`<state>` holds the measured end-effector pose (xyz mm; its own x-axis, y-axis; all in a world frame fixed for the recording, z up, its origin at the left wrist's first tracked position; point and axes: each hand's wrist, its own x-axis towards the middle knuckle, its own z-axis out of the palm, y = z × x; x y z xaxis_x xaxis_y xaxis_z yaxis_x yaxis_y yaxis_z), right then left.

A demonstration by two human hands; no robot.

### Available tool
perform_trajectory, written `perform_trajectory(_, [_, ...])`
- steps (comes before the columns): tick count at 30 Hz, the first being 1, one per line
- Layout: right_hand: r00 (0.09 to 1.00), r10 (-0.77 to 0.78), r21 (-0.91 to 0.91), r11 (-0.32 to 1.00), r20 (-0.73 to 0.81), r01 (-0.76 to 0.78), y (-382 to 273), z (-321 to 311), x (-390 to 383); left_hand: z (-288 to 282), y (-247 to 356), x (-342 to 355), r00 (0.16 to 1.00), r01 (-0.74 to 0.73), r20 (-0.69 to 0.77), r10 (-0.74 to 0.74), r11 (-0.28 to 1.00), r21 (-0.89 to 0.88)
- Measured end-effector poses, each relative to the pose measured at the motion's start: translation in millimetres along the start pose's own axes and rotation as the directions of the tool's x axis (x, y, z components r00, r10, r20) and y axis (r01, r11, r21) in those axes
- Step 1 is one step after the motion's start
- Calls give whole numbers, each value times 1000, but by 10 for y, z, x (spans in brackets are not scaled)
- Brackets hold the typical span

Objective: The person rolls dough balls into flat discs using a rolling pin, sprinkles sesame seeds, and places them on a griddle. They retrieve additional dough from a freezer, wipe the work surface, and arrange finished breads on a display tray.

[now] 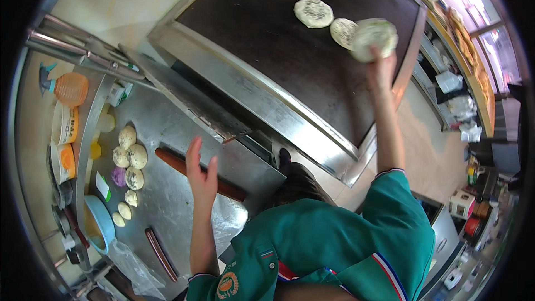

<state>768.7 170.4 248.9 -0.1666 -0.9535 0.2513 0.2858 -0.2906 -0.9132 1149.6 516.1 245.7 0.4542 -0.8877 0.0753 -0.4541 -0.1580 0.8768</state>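
My right hand (382, 72) grips the near edge of a flat round of dough (374, 38), pale with greenish filling showing through and blurred by motion. It is over the right part of a dark griddle (251, 17); whether the round touches the plate I cannot tell. Beside it on the griddle lie a dough round (344, 32) with dark specks, partly overlapped in view, and another speckled dough round (313, 12) to its left. My left hand (202, 178), empty with fingers apart, is above the metal worktable (184, 223), in front of a brown rolling pin (170, 160).
Several dough balls (136, 156) and a purple ball (118, 176) sit at the worktable's left. Nearby are a light-blue bowl (100, 223), a thinner rolling pin (161, 255), plastic film (134, 270) and an orange spray bottle (71, 88). Shelving (473, 72) stands right of the griddle.
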Motion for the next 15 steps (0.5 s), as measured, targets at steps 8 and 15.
perform_trajectory(8, [855,362,-693,-505,372,515,635,-593,2079,-902,-1433,-1137,842,394,-518,-153,831,393])
perform_trajectory(15, [551,-144,-412,518,822,750,570,1068,-518,-2446,-2530,-484,513,575,-850,-117,782,239])
